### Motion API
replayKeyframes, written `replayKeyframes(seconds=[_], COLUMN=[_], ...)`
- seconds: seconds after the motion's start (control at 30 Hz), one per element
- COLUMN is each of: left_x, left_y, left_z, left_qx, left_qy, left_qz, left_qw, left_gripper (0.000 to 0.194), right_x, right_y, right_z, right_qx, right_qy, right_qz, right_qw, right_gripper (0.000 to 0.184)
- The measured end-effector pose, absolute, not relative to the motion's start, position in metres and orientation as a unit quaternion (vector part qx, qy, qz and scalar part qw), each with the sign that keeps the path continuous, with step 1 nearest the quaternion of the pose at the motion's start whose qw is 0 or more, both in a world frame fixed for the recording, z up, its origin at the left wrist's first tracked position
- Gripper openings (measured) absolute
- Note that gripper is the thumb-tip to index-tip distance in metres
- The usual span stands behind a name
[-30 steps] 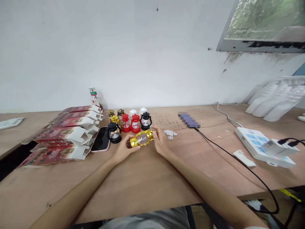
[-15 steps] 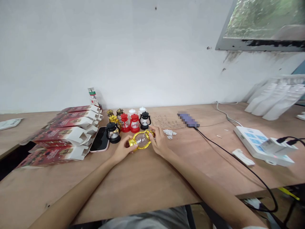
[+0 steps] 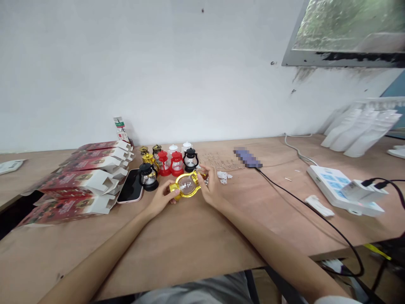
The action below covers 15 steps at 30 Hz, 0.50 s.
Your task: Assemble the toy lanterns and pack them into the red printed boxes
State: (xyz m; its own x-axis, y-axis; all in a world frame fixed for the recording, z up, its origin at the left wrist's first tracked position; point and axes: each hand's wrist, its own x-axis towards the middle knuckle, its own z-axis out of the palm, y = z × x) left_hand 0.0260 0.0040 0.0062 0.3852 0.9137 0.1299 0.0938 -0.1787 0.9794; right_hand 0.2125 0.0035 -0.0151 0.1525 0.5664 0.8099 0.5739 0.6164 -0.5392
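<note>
A shiny gold lantern (image 3: 187, 184) with a clear globe lies on its side between my hands, just above the table. My left hand (image 3: 163, 197) grips its base, thumb on top. At the lantern's top end, my right hand (image 3: 209, 185) has its fingers closed around the cap, which they partly cover. Behind them stand small lanterns: a black lantern (image 3: 148, 177) beside my left hand, two red lanterns (image 3: 176, 164), another black lantern (image 3: 190, 160), and white, gold and bronze ones. Small white pieces (image 3: 224, 177) lie right of my right hand, with thin wire hooks (image 3: 218, 160) behind.
Red printed boxes (image 3: 85, 181) with open flaps are lined up at left, beside a phone (image 3: 130, 185). A bottle (image 3: 120, 128) stands by the wall. A blurred purple device (image 3: 247, 158) trails a black cable toward the power strip (image 3: 343, 190). White plastic sleeves (image 3: 360, 131) stand far right.
The view has shifted slightly, moving most things a little left. Both hands keep hold of the gold lantern, which is turned slightly.
</note>
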Motion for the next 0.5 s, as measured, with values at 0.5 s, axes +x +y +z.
replayKeyframes(seconds=[0.5], left_x=[0.0231], left_y=[0.0079], left_z=[0.0038], left_qx=[0.635], left_qy=[0.398], left_qz=[0.414], left_qw=[0.517], left_gripper=[0.044], right_x=[0.2148], right_y=[0.0114], right_z=[-0.014], right_qx=[-0.427], right_qy=[-0.604], right_qz=[0.18], right_qw=[0.648], right_gripper=[0.029])
